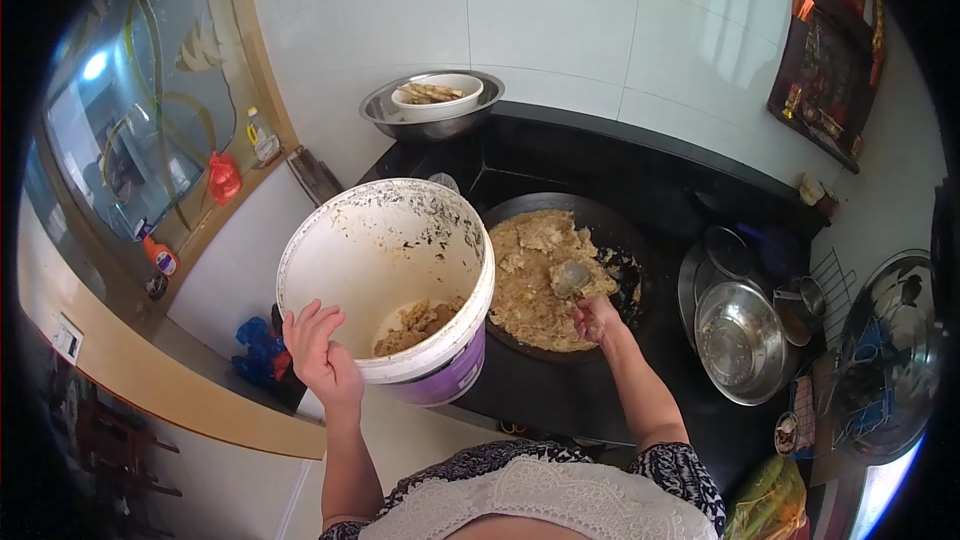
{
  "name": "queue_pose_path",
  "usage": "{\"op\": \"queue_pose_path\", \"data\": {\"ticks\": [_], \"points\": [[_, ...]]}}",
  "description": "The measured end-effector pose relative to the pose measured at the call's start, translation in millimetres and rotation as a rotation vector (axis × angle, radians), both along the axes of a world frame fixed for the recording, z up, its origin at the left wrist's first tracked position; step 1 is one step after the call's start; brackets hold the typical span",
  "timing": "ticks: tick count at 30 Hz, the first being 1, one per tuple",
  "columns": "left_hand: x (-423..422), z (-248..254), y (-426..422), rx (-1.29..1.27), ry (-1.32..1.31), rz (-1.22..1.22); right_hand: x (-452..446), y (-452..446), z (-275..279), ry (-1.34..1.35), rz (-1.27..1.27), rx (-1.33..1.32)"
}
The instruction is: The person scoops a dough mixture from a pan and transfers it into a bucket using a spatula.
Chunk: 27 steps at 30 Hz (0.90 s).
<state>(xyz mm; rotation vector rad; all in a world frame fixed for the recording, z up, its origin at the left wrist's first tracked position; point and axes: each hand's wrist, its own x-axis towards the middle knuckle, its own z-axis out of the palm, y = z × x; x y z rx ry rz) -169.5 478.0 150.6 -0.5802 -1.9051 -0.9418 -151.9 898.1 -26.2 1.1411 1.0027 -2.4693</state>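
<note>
A white bucket (470, 280) with a purple label leans toward me on the left, dark specks on its inner wall and some mashed food (415, 328) at the bottom. My left hand (322, 355) is at its near left rim, fingers apart, the palm side by the rim. To the right, a large dark wok (635, 250) holds a thick yellowish-brown mash (530, 285). My right hand (595, 320) is closed round the handle of a metal ladle (570, 277), whose bowl rests on the mash.
A steel basin (383, 118) with a white bowl (462, 105) of food stands behind the bucket. Metal bowls (740, 340) and a wire rack (835, 285) are at the right. A window ledge with bottles (263, 137) runs along the left.
</note>
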Motion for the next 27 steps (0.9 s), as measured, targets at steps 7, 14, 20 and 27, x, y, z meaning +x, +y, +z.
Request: {"op": "queue_pose_path", "data": {"ticks": [7,14,20,27], "points": [[0.6,-0.5,1.0,-0.012,0.007,0.019,-33.4,11.9,-31.7,0.048,0.04,-0.233],[1.3,0.5,3.1,-0.014,0.018,0.046,-88.1,-6.3,-32.6,0.17,-0.208,-0.362],[0.6,-0.1,5.1,-0.013,0.01,0.053,-124.0,10.4,-60.1,0.219,-0.158,-0.212],[-0.4,-0.3,7.9,-0.001,-0.013,0.048,-141.3,21.3,-40.5,0.172,-0.261,-0.27]]}}
